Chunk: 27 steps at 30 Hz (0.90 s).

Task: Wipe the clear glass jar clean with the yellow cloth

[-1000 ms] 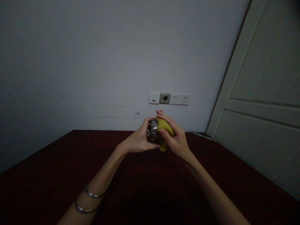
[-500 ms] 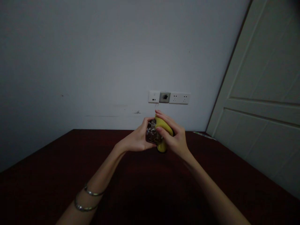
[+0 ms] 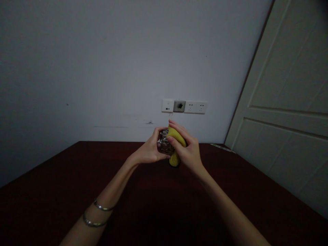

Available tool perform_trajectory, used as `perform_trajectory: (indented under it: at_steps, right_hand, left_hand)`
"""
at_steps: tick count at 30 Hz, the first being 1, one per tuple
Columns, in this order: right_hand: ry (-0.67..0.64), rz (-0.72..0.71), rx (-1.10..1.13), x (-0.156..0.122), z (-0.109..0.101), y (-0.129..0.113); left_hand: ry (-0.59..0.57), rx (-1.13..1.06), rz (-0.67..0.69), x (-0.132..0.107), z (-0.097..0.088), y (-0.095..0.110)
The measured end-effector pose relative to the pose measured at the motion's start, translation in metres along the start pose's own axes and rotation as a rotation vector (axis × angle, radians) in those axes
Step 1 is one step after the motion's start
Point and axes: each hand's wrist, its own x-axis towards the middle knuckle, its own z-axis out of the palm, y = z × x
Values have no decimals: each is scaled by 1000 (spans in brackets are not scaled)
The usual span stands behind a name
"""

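Note:
A clear, faceted glass [image 3: 163, 144] lies on its side in the air above the table, with my left hand [image 3: 151, 147] wrapped round it from the left. Over its right end sits a yellow cloth [image 3: 176, 136] with a dark edge. My right hand [image 3: 189, 148] grips this cloth and presses it against the glass, thumb in front and fingers over the top. A fold of the cloth hangs below the right thumb. The part of the glass under the cloth is hidden.
The dark red table [image 3: 77, 191] reaches back to a pale wall [image 3: 115, 68] with a row of sockets [image 3: 195, 107]. A thin printed strip [image 3: 222, 148] lies at the table's back right, near a white panelled door [image 3: 284, 119].
Both hands, the glass and the cloth have shifted slightly left in the view. The right hand keeps the cloth on the glass, and the left hand's hold is the same.

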Motion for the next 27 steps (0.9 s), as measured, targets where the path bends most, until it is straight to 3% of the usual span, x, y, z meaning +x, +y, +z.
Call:
perform_trajectory:
  at_steps: [3,8,10,13,17,19,21,24,27]
  right_hand:
    - [9,-58,9,-1,1,2]
    - [38,187,174,2,0,15]
    - [67,190,201,2,1,17]
    - [50,11,43,-2,-1,14]
    - [-144,-358,-220,-7,-7,8]
    - [-163,-434,-229,-7,-9,8]
    - [-91,-394,-208,-5,-10,9]
    - [40,-215,-173,-2,-10,10]
    - [22,-211,-195,-2,-9,8]
  left_hand:
    - [-3,-27,-2,0,0,2]
    - [-10,-12,13,1,2,4]
    - [-9,39,28,1,1,4]
    - [-10,118,37,1,0,3]
    - [-7,173,105,2,-2,2]
    - [7,208,150,3,-3,3]
    - [10,258,163,4,-2,5]
    - [1,299,142,3,-1,9]
    - [4,297,125,3,-1,8]
